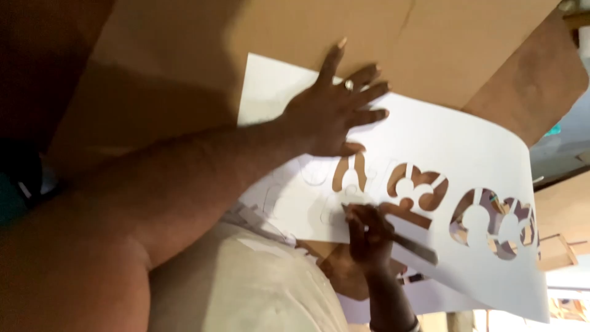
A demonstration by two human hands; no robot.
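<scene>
My left hand point(335, 107) lies flat with fingers spread on a large white sheet point(455, 138), pressing it against a brown cardboard board point(184, 49). A ring shows on one finger. The sheet has several curved letter-like shapes cut out of it point(418, 187), with brown showing through. My right hand point(369, 233) grips a thin grey cutting knife point(418, 247), its tip touching the sheet just below the left cutout. Faint pencil outlines point(307, 184) run left of the cut shapes.
Another brown board point(528, 80) stands behind at the upper right. A small cardboard piece point(556, 252) sits at the right edge. Pale cloth over my lap point(246, 283) fills the lower middle, and white paper scraps point(252, 215) lie under the sheet.
</scene>
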